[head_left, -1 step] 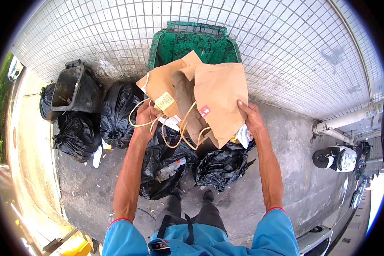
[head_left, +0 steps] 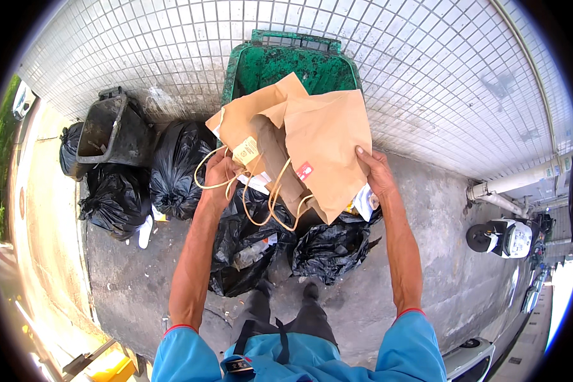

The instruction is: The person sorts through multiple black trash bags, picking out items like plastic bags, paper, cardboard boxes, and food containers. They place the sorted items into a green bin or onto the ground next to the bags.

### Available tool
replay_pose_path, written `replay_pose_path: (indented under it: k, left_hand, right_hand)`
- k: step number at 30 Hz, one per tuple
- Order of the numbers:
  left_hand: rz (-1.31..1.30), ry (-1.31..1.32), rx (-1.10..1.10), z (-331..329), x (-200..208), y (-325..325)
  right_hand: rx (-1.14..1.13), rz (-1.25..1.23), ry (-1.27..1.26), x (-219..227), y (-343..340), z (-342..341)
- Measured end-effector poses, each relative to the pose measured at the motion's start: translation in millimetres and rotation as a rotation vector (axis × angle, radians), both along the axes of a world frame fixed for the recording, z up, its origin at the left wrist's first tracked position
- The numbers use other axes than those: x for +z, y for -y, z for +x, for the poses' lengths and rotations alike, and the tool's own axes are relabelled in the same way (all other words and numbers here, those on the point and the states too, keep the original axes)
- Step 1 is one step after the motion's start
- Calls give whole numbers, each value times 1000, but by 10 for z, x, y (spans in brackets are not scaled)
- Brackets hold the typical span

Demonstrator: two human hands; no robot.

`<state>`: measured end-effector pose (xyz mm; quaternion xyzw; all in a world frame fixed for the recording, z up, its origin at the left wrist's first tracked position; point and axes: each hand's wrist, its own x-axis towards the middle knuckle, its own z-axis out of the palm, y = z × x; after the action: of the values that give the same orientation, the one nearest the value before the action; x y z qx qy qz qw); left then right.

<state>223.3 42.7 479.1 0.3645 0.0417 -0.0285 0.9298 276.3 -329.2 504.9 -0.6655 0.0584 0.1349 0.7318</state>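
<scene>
A brown paper bag (head_left: 328,153) with twisted paper handles and a small red label is spread out in front of me, its mouth gaping. Its left part carries a pale sticker; whether this is one bag or two, I cannot tell. My left hand (head_left: 221,170) is closed on the left side, beside the handle loops. On the right edge, my right hand (head_left: 378,172) pinches the paper, thumb on top. Below the paper lie a torn black garbage bag (head_left: 245,254) and another open black garbage bag (head_left: 332,251). Behind it stands an open green wheeled bin (head_left: 293,67), partly covered by the paper.
Several full black garbage bags (head_left: 179,169) stand at the left, beside a dirty open dark bin (head_left: 99,137). A white tiled wall (head_left: 420,70) rises behind. At the right are a white pipe (head_left: 522,175) and a parked scooter (head_left: 516,237). My feet are just behind the torn bags.
The paper bag has shifted slightly, its right panel tilting a little to the left at the top. Both hands keep their grip in nearly the same places.
</scene>
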Motion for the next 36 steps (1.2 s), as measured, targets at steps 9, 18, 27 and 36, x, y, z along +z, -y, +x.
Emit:
replay_pose_path:
  k: [9,18,27,36]
  left_hand:
    - [82,76,-137,41,99,261]
    - [405,139,-174,-85,177,55]
    - [15,33,-62,6,249,16]
    - [-202,24,1,51,237,21]
  right_hand:
    - [152,-19,-96,80,-521,673]
    - [267,-129,-169,-280,-852,754]
    - [-116,195,16,-873,-379,971]
    - [-102,436,-66,-536,-471,790]
